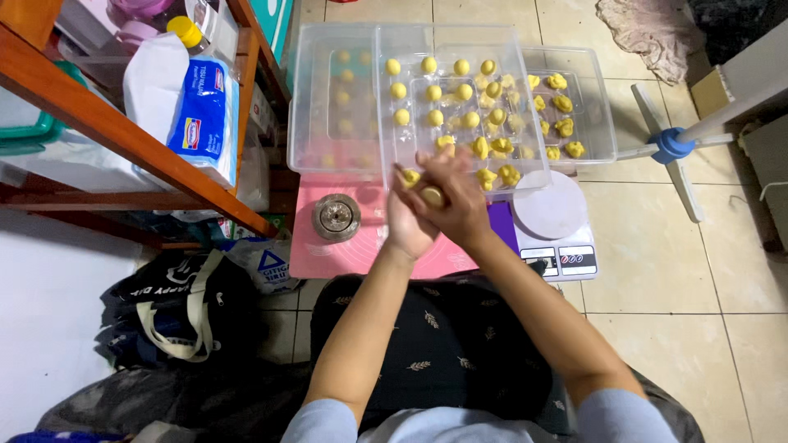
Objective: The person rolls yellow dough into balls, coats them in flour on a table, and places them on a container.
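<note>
My left hand [406,226] and my right hand [460,201] are pressed together over a pink mat [328,250], with a small yellow dough ball [432,195] between the palms. Just beyond them stands a clear plastic tray [525,98] with several round yellow dough balls [432,93] in rows and several rough yellow dough lumps [501,149] toward its right. A bit of dough [410,175] sticks to my left fingers.
A white kitchen scale [552,220] stands right of the mat. A round metal mould [336,216] lies on the mat's left. A wooden shelf [123,135] with a flour bag [203,123] is at left. Bags [176,308] lie on the floor; a fan base [673,146] stands at right.
</note>
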